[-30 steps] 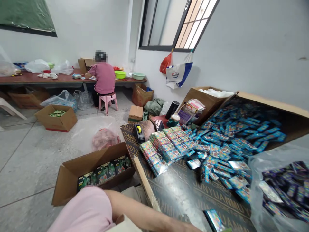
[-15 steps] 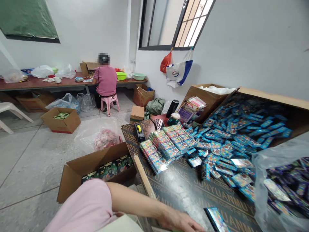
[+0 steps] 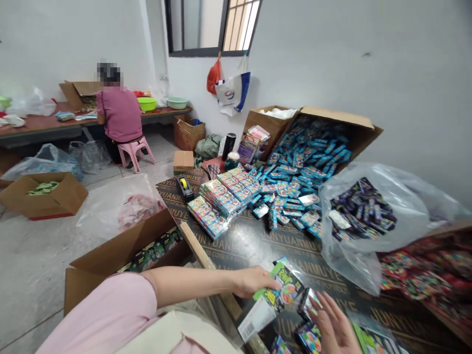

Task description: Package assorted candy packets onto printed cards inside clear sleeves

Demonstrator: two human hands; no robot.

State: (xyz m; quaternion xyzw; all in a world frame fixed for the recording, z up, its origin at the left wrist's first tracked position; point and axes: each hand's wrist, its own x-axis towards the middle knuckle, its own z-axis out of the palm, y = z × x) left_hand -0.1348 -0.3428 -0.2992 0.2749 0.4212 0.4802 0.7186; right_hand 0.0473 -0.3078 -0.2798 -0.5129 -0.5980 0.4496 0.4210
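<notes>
My left hand [image 3: 252, 282] comes in from the lower left under a pink sleeve, its fingers gripping the edge of a green printed foil packet [image 3: 283, 290]. A white card [image 3: 256, 317] shows below that packet. My right hand [image 3: 334, 324] is at the bottom edge with its fingers spread, next to a shiny packet [image 3: 309, 305], and I cannot tell whether they touch. More colourful packets [image 3: 309, 338] lie under both hands on a dark printed board [image 3: 287, 250]. Stacks of colourful card packs [image 3: 221, 199] and loose blue packs [image 3: 283, 194] lie farther up the board.
A clear plastic bag [image 3: 361, 211] of dark packets sits right of the board, above a red-patterned pile [image 3: 420, 275]. A tape dispenser [image 3: 184, 188] stands on the board. Cardboard boxes stand around it. A seated person [image 3: 120, 115] works at a far table.
The view has swung, moving the room left and up. My left hand has risen from the board and now grips the green packet. My right hand has entered the view.
</notes>
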